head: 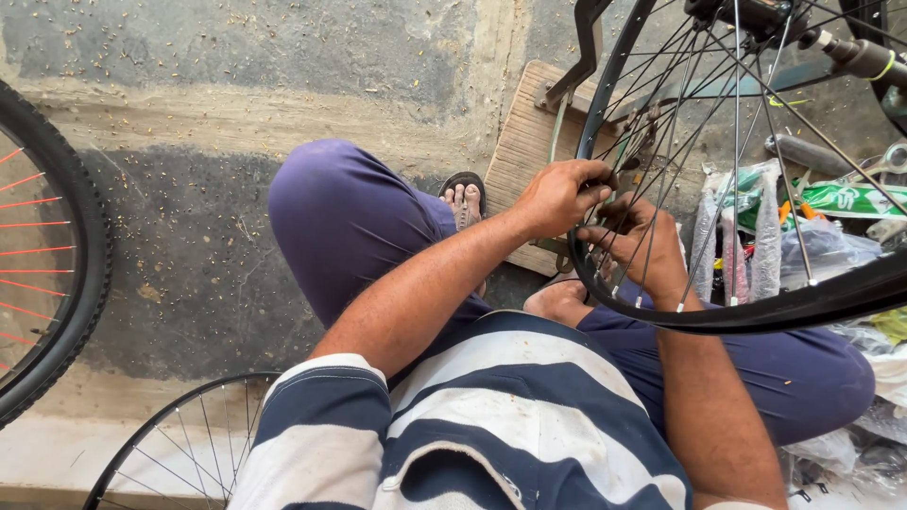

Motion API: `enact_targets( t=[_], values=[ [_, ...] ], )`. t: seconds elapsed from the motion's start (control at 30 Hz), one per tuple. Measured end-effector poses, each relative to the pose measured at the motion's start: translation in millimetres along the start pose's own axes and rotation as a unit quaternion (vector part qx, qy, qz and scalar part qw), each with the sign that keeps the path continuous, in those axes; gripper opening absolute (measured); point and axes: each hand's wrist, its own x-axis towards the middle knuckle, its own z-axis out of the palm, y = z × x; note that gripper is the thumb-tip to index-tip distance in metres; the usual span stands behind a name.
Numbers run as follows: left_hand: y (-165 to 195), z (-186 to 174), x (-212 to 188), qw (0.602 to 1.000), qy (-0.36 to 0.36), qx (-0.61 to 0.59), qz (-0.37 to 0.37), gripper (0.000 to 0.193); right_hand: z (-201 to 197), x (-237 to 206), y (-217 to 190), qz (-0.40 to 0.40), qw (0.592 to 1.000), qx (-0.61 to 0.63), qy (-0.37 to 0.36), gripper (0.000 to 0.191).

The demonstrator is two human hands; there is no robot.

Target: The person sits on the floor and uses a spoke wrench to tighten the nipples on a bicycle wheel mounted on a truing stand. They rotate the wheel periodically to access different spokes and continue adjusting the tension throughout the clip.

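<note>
Concrete floor (pixel 236 85) below; your left hand (pixel 559 195) grips the rim (pixel 605 94) (spokes (pixel 737 189) bare), right hand (pixel 635 244) pinches a spoke.

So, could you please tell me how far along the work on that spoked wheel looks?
Done: the bare black rim is already laced with spokes to its hub. In hand: the left hand grips the rim's edge while the right hand works among the spokes. Left: no tyre is on this rim yet.

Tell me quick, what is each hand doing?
Left hand: closed on the wheel rim.
Right hand: fingers among the spokes; grip cannot be told.
</note>
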Motion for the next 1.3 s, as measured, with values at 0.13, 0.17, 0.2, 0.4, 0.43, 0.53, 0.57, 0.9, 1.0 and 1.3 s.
enact_targets(
  t=[0.13, 0.17, 0.2, 0.4, 0.43, 0.53, 0.57, 0.9, 1.0, 1.3],
  values=[
    [-2, 2, 1, 1.0, -0.008, -0.006, -0.012, 0.026, 7, -1, -16, -0.045, 0.988, -0.144, 0.02, 0.035],
    [-3, 2, 1, 1.0, -0.007, -0.003, -0.016, 0.026, 8, -2, -19, -0.056, 0.982, -0.178, 0.027, 0.034],
    [-3, 3, 1, 1.0, -0.007, 0.0, -0.02, 0.026, 10, -2, -21, -0.067, 0.974, -0.212, 0.036, 0.034],
    [-1, 0, 2, 1.0, 0.004, 0.013, -0.01, 0.025, 9, 8, -12, -0.064, 0.98, -0.187, 0.031, 0.025],
    [1, -1, 1, 1.0, -0.001, 0.01, -0.015, 0.025, 8, 12, -7, -0.061, 0.995, -0.082, -0.013, 0.024],
    [20, -9, -6, 0.996, 0.067, 0.048, 0.038, 0.028, 2, 23, 9, -0.04, 0.988, 0.119, -0.091, 0.027],
    [31, -13, -10, 0.995, 0.087, 0.039, 0.04, 0.026, 1, 25, 15, -0.027, 0.99, 0.106, -0.087, 0.029],
    [178, -43, -95, 0.943, 0.009, 0.051, 0.329, 0.036, -12, 2, 18, 0.027, 0.989, 0.051, 0.139, 0.027],
    [173, -39, -103, 0.92, 0.025, 0.134, 0.368, 0.032, -24, -20, 9, 0.018, 0.98, -0.027, 0.194, 0.026],
    [77, -25, -113, 0.895, -0.022, 0.331, 0.297, 0.031, -27, -27, 31, 0.045, 0.971, 0.001, 0.234, 0.023]
  ],
)
